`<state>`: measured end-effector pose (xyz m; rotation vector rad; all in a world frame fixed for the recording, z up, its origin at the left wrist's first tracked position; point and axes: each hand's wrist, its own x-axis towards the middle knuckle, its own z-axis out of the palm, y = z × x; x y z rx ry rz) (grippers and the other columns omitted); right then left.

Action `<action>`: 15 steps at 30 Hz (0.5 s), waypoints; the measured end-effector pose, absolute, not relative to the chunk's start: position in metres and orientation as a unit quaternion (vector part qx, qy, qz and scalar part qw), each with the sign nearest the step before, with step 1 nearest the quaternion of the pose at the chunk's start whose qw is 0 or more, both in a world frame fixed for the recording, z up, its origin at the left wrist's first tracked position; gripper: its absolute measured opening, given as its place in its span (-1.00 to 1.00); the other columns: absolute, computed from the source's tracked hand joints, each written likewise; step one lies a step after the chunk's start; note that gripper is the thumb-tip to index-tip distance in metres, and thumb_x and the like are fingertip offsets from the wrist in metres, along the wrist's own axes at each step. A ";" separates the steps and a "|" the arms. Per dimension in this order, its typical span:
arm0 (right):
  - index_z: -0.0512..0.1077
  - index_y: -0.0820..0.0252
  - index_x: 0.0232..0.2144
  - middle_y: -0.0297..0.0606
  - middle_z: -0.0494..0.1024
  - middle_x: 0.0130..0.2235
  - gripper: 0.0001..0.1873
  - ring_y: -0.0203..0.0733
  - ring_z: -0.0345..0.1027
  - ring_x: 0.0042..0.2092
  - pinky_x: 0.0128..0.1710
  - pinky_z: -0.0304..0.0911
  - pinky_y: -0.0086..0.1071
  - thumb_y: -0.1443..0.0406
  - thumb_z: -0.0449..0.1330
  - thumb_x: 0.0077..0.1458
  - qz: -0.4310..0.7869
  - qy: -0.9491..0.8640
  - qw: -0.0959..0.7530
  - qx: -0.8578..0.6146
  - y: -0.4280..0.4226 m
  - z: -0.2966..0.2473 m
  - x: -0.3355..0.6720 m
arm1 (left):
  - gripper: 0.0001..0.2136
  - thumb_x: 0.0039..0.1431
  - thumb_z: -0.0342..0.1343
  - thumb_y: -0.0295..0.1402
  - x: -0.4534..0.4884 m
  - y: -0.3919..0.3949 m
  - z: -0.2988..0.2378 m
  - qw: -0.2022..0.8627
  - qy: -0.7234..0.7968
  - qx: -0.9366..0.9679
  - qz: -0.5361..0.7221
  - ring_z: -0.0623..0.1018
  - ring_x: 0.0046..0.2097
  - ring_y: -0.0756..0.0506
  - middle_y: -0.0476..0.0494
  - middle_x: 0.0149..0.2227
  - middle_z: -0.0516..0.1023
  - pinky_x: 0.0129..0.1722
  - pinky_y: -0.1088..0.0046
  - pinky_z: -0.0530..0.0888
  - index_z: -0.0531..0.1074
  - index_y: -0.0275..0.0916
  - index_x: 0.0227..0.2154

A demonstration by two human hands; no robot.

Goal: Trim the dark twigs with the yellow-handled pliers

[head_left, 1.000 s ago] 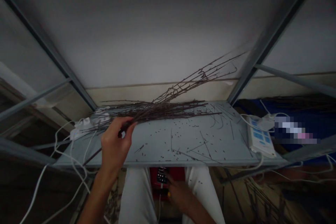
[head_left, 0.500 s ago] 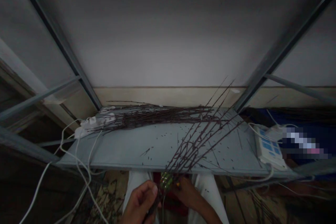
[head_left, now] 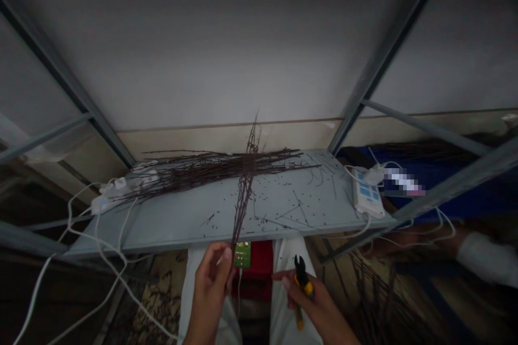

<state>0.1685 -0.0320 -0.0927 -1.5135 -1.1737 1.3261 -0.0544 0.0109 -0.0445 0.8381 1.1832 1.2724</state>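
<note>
My left hand (head_left: pixel 214 269) is closed around the lower ends of several thin dark twigs (head_left: pixel 242 205), which rise steeply over the shelf's front edge. In my right hand (head_left: pixel 309 296) are cutting pliers (head_left: pixel 301 280) with yellow-and-black handles, their dark jaws pointing up and apart from the twigs. Across the back of the grey shelf (head_left: pixel 170 221) lies a larger bundle of similar twigs (head_left: pixel 202 172). Short clippings (head_left: pixel 265 221) are scattered over the shelf. A green circuit-board-like piece (head_left: pixel 242 255) with a white cable sits on something red (head_left: pixel 262 264) between my legs, below the shelf edge.
White power strips stand at the shelf's left (head_left: pixel 107 199) and right (head_left: pixel 367 199) ends, with loose white cables (head_left: pixel 97 237) hanging at the left. Metal posts (head_left: pixel 376 59) frame the shelf. At the right are another person's sleeve (head_left: pixel 489 259) and more twigs (head_left: pixel 372 302).
The twigs have swung from a rightward fan to a narrower, nearly upright bunch in my left hand. My right hand has drawn away to the right, bringing the pliers into clear view.
</note>
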 end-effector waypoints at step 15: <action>0.46 0.19 -0.26 -0.24 0.56 -0.31 -0.62 -0.14 0.44 -0.27 -0.22 0.38 -0.33 0.01 0.33 0.08 0.371 -0.500 0.582 -0.523 0.030 -0.002 0.133 | -0.75 0.19 0.24 -0.18 -0.016 0.013 -0.037 0.517 0.413 0.527 0.534 0.54 0.00 -0.23 -0.23 -0.09 0.57 0.05 0.31 0.44 0.56 -0.18 -0.14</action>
